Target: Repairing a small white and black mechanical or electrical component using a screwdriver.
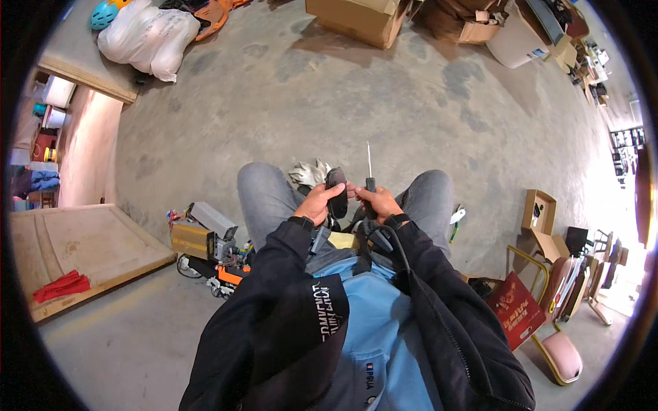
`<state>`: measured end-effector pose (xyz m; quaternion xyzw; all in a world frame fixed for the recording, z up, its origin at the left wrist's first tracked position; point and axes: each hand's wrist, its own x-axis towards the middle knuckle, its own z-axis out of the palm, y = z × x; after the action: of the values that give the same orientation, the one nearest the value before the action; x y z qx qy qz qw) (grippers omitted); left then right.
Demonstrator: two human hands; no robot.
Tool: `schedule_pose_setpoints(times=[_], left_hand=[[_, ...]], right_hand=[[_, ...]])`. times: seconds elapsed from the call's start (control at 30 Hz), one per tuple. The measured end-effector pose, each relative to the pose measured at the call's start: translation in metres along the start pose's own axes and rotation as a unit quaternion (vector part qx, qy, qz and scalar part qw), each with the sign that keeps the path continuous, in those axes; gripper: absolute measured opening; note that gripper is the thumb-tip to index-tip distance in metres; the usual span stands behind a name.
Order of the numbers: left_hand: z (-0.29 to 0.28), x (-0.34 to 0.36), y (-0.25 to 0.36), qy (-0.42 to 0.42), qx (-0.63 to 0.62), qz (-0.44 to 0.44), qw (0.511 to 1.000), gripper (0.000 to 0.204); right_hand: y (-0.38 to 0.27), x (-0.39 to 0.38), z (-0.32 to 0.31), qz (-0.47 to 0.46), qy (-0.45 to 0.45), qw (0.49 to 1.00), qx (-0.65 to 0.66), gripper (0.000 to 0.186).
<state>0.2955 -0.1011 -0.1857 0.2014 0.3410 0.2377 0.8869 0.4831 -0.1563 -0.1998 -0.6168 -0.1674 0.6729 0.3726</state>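
Observation:
Between my knees, my left hand (318, 204) is closed round a dark, rounded, elongated object (336, 181); its exact kind I cannot make out. My right hand (382, 203) grips a screwdriver (370, 183) by its black handle, its thin metal shaft pointing up and away from me. The fingertips of both hands nearly meet beside the dark object, and whether something small is pinched there is too small to tell. Just beyond my left hand lies a pale cloth or glove (310, 171). A yellowish piece (344, 240) rests at my lap, partly covered.
Left of my leg sit a gold metal box (193, 240), a grey case (214, 219) and an orange tool (229, 275) among cables. A wooden panel (89, 240) carries a red cloth (62, 286). To the right stand an open cardboard box (540, 211) and a red bag (515, 309).

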Motion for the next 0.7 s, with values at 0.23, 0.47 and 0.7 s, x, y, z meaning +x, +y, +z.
schedule_pose_setpoints(times=[0.23,0.47,0.7], left_hand=[[0.0004,-0.0018,0.0002,0.009,0.0,0.006,1.0,0.032],[-0.0036,0.0014,-0.0028,0.001,-0.031,-0.002,1.0,0.032],[-0.005,0.0037,-0.0039,0.015,-0.011,-0.007,1.0,0.032]], right_hand=[[0.0031,0.0006,-0.0012,0.001,-0.008,1.0,-0.002,0.026],[0.0031,0.001,-0.0024,0.008,-0.01,1.0,-0.014,0.027],[0.0042,0.0008,-0.0036,0.002,-0.02,1.0,-0.012,0.024]])
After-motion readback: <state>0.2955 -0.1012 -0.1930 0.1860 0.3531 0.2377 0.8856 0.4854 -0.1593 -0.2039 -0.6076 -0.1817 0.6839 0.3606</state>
